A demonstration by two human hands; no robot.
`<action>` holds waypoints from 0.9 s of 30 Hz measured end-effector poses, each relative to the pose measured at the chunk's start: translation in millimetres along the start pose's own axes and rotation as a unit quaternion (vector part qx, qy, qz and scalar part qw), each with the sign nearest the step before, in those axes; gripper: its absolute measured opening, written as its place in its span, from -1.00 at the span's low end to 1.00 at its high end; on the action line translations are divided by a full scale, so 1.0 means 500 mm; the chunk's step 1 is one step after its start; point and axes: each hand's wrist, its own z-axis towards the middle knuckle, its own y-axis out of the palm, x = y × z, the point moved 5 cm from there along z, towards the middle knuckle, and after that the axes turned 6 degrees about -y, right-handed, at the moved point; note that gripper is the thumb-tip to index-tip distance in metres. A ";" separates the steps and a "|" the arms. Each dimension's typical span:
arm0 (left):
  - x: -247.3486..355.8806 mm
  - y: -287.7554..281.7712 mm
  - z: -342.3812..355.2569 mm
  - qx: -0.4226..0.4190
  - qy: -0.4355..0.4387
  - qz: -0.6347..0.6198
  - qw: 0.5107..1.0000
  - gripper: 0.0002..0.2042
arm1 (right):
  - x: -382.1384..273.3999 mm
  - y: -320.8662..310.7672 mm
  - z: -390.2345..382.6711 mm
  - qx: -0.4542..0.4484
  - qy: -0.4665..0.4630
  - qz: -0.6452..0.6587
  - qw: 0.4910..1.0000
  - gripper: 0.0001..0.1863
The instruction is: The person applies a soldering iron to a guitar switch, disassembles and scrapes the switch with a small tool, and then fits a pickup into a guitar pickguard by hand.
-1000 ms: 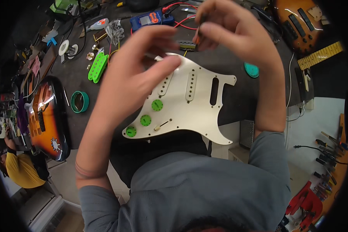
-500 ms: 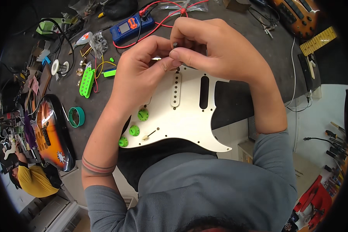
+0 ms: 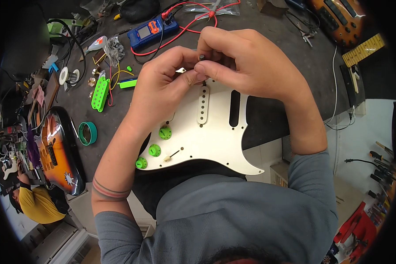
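Observation:
A white guitar pickguard [image 3: 215, 143] lies on the near side of the bench, below my hands. It bears a white pickup [image 3: 203, 105], green knobs [image 3: 165, 132] and a switch with a pale tip [image 3: 168, 158]; one slot to the right has no pickup. Over its far edge, my right hand [image 3: 251, 61] pinches thumb and forefinger together. A small dark round-ended piece [image 3: 201, 57] shows between them, too small to name. My left hand [image 3: 163, 77] is closed too, its thumb tip meeting the right thumb; whatever it grips is hidden.
A blue meter [image 3: 153, 31] with red and black leads lies beyond my hands. To the left are a green pickup cover [image 3: 100, 94], a teal round container [image 3: 87, 133] and a sunburst guitar body [image 3: 59, 149]. Another person [image 3: 42, 202] works at far left.
Both hands have come slightly nearer to me, still pressed together at the fingertips. The pickguard sits slightly lower and farther right in view; the bench things shift a little too.

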 end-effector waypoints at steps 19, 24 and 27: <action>0.010 0.008 0.001 -0.029 0.071 0.122 0.990 -0.73 | -0.036 0.000 -0.004 -0.013 -0.063 -0.207 0.976 -0.70; 0.011 0.006 0.000 -0.057 0.091 0.183 0.977 -0.76 | -0.050 0.017 -0.012 -0.036 -0.064 -0.171 0.982 -0.85; -0.009 0.013 0.001 -0.047 0.031 0.113 0.992 -0.79 | -0.048 0.017 -0.011 -0.083 -0.065 -0.164 0.981 -0.89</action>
